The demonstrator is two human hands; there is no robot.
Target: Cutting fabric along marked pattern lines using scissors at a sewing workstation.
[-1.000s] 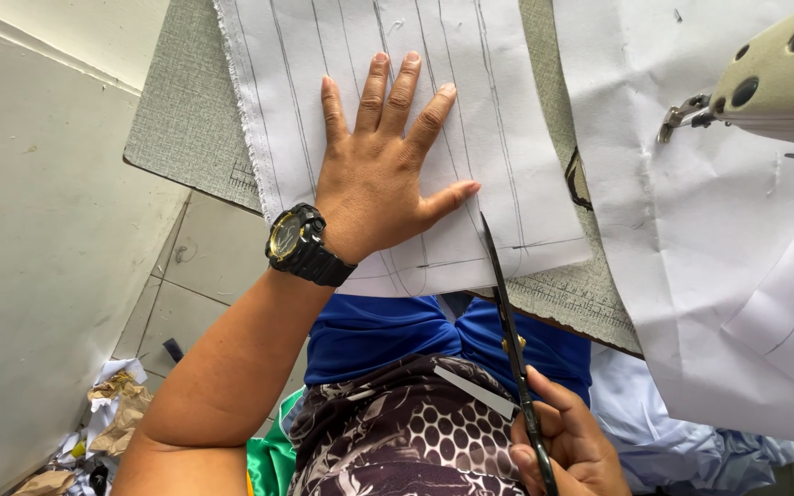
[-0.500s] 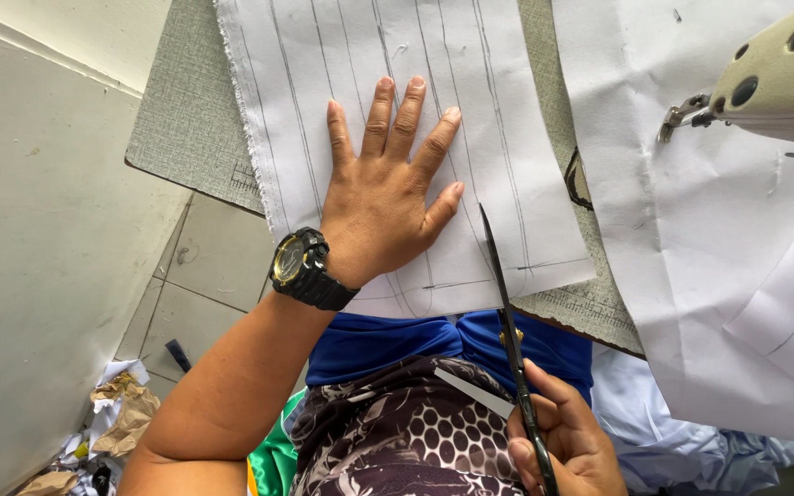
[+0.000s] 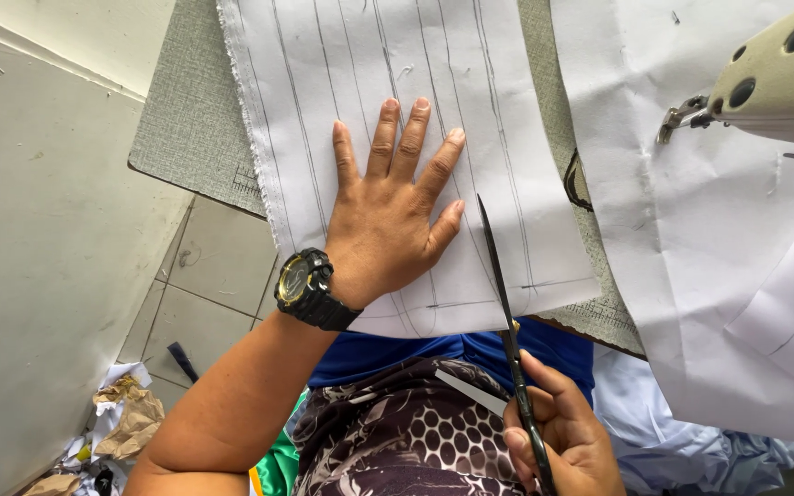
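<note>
A view looking down from head height onto a sewing table. At far left, a plain grey wall runs down to a tiled floor, where scraps of crumpled brown and white paper lie in a heap near the bottom corner. The grey table begins just right of the wall; its edge cuts diagonally across the view.

On the table lies a white sheet of fabric marked with long pencil lines, its left edge frayed. The left hand rests flat on this sheet, fingers spread and open, pressing it down; a black wristwatch sits on the wrist.

Just right of that hand, a pair of black scissors points up the sheet, its blades lying along one of the drawn lines near the sheet's lower edge. The right hand, at the bottom of the view, is closed around the scissor handles. Between the arms, the person's blue and patterned clothing fills the lower middle.

Further right, a larger white cloth covers the table and overlaps its edge. At the top right corner, the cream head of a sewing machine hangs over that cloth.
</note>
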